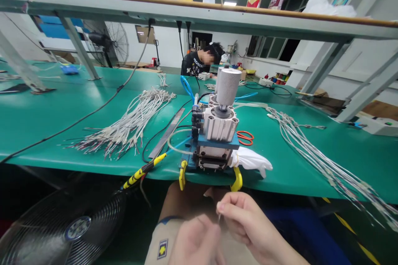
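Observation:
Both my hands are low in the head view, below the table's front edge. My right hand (245, 221) is closed in a pinch on a thin wire end (219, 216). My left hand (195, 242) is blurred by motion and touches the same spot; its fingers are smeared. Just above them a small pneumatic press (219, 126) with a knurled metal cylinder on top is clamped to the green table (46, 120) by yellow clamps. A bundle of grey wires (130, 122) lies left of the press. A second bundle (314, 153) trails to the right.
A white cloth (251, 160) and orange scissors (245, 137) lie right of the press. A metal ruler (166, 133) and black cable lie left. A floor fan (62, 227) stands lower left. Another person sits at the far side. Bottles stand on the overhead shelf (199, 12).

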Action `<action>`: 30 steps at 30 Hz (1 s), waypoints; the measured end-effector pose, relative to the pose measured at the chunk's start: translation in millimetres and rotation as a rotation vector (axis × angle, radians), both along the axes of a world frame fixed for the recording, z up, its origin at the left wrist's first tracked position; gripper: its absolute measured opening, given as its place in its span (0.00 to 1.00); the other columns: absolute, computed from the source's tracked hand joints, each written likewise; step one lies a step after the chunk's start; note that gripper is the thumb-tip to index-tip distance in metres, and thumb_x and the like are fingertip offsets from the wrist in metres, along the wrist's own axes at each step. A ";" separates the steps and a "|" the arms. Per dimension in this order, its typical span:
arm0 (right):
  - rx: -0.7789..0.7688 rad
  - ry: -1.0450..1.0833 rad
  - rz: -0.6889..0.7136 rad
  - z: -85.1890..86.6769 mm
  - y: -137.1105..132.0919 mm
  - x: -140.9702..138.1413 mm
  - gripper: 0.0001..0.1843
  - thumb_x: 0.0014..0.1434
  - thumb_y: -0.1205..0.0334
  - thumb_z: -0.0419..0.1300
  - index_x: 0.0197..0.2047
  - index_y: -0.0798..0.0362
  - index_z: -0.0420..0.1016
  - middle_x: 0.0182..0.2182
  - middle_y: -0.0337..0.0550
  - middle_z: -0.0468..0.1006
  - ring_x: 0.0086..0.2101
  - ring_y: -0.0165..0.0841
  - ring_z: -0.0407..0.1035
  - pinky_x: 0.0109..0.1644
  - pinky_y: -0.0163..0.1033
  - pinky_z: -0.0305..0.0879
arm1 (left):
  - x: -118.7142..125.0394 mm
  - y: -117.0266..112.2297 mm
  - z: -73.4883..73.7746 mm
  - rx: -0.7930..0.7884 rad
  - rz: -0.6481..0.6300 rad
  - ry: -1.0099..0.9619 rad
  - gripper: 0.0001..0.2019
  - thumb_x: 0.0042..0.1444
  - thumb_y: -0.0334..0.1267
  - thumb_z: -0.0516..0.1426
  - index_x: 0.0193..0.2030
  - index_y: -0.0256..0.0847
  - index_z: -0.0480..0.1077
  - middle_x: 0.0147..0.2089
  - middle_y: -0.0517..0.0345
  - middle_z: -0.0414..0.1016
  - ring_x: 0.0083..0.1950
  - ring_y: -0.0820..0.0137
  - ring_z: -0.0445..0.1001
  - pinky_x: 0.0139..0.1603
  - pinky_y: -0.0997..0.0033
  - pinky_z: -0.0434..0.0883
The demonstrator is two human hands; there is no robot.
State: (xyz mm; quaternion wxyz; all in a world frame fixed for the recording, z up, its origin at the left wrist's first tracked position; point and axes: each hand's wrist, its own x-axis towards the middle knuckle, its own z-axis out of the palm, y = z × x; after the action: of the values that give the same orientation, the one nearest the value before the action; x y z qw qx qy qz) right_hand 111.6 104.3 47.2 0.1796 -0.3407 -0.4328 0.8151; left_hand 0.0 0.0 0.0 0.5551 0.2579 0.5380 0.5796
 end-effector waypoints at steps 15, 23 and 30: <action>-0.054 0.092 -0.093 -26.9 -3.6 1.4 0.20 0.51 0.48 0.69 0.27 0.58 0.75 0.17 0.32 0.63 0.14 0.18 0.46 0.13 0.27 0.41 | -15.8 40.1 60.5 0.119 0.150 -0.196 0.20 0.49 0.52 0.64 0.26 0.37 0.65 0.13 0.57 0.73 0.10 0.75 0.65 0.12 0.81 0.61; 0.019 -0.250 -0.174 -137.8 -12.6 27.0 0.26 0.41 0.39 0.70 0.23 0.54 0.71 0.11 0.26 0.55 0.13 0.20 0.44 0.14 0.29 0.40 | -32.3 56.2 51.5 0.266 0.134 -0.160 0.14 0.59 0.45 0.59 0.29 0.36 0.66 0.17 0.57 0.75 0.11 0.76 0.68 0.13 0.83 0.63; 0.039 -0.322 -0.169 -181.0 -27.0 33.4 0.28 0.40 0.36 0.67 0.18 0.52 0.64 0.09 0.26 0.54 0.11 0.20 0.43 0.13 0.30 0.36 | -32.2 63.6 53.1 0.262 0.186 -0.155 0.14 0.59 0.44 0.59 0.29 0.36 0.66 0.17 0.57 0.75 0.11 0.76 0.68 0.12 0.83 0.61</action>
State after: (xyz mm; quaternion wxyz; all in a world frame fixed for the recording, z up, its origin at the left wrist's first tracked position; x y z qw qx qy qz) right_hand 145.0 77.3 -133.8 0.1825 -0.4986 -0.4415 0.7233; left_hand -32.2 63.6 53.1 0.5005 0.2319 0.4350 0.7117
